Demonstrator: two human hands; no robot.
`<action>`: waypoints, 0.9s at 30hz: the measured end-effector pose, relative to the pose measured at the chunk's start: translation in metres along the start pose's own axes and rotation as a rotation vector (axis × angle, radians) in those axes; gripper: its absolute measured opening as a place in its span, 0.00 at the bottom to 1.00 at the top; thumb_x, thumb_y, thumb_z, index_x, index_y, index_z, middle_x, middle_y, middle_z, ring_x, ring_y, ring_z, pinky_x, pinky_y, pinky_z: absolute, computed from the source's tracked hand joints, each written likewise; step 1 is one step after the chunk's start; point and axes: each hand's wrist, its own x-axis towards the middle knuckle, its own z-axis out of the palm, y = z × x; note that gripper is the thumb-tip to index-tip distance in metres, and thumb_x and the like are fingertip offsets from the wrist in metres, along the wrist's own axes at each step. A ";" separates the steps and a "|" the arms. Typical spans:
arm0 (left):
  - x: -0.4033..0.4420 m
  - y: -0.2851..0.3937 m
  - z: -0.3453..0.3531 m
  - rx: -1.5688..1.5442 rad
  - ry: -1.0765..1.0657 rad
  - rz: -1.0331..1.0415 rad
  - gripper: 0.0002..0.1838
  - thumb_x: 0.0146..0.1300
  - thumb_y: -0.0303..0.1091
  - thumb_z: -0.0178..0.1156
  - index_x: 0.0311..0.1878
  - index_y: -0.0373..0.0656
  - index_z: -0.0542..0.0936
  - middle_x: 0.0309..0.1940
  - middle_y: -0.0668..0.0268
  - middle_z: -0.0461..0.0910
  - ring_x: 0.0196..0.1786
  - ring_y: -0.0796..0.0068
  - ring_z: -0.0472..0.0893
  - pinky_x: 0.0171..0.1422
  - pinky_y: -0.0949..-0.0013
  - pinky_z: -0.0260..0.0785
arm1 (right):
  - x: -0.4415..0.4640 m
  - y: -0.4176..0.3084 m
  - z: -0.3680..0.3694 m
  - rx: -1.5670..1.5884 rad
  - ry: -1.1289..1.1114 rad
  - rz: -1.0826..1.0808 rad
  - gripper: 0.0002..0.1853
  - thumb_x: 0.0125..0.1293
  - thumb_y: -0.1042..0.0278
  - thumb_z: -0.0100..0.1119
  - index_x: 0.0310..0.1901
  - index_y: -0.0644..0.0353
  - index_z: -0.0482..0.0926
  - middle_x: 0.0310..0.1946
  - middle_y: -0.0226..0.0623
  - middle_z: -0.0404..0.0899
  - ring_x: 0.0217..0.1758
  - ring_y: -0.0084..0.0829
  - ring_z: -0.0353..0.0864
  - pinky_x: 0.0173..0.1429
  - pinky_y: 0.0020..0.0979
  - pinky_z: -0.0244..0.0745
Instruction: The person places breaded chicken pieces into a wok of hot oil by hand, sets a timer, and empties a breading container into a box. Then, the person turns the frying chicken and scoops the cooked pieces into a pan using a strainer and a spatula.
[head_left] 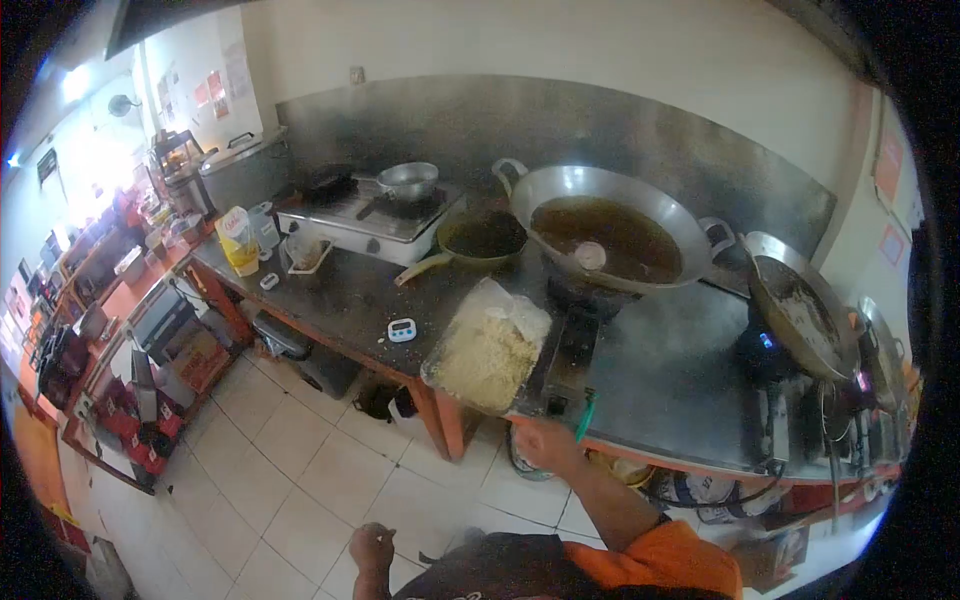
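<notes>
- Head view: the tray [428, 378] of pale crumbs [480, 352] sits on the counter [340, 305], just beyond my right hand [545, 446], ahead and to its left.
- Its slightly longer axis seems to run from the counter's front edge toward the metal splashback [420, 125], far end leaning right.
- My right hand is the nearer, fingers curled in by that front edge; whether they pinch anything, I cannot tell.
- My left hand [372, 546] is low over the floor [310, 460], well apart from the tray, fingers bent, how tightly I cannot tell.
</notes>
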 end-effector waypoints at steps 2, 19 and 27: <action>0.026 -0.015 0.006 -0.002 -0.001 0.062 0.07 0.41 0.38 0.61 0.22 0.47 0.77 0.22 0.62 0.76 0.29 0.60 0.75 0.33 0.62 0.66 | 0.055 0.016 0.019 -0.132 -0.125 0.042 0.10 0.51 0.63 0.50 0.33 0.59 0.72 0.29 0.45 0.72 0.34 0.44 0.71 0.37 0.39 0.66; 0.345 -0.121 0.028 -0.214 -0.192 0.413 0.13 0.52 0.30 0.51 0.14 0.43 0.65 0.09 0.70 0.58 0.12 0.77 0.56 0.15 0.71 0.51 | 0.202 -0.005 0.046 -0.282 -0.010 0.623 0.15 0.42 0.61 0.55 0.32 0.58 0.74 0.29 0.44 0.74 0.34 0.43 0.74 0.40 0.39 0.69; 0.425 -0.084 0.059 0.264 -0.478 0.485 0.09 0.45 0.39 0.58 0.24 0.44 0.75 0.25 0.61 0.75 0.32 0.59 0.75 0.36 0.62 0.67 | 0.263 -0.044 -0.050 -0.666 -0.043 0.579 0.11 0.44 0.63 0.56 0.30 0.58 0.75 0.26 0.44 0.74 0.31 0.43 0.74 0.38 0.38 0.69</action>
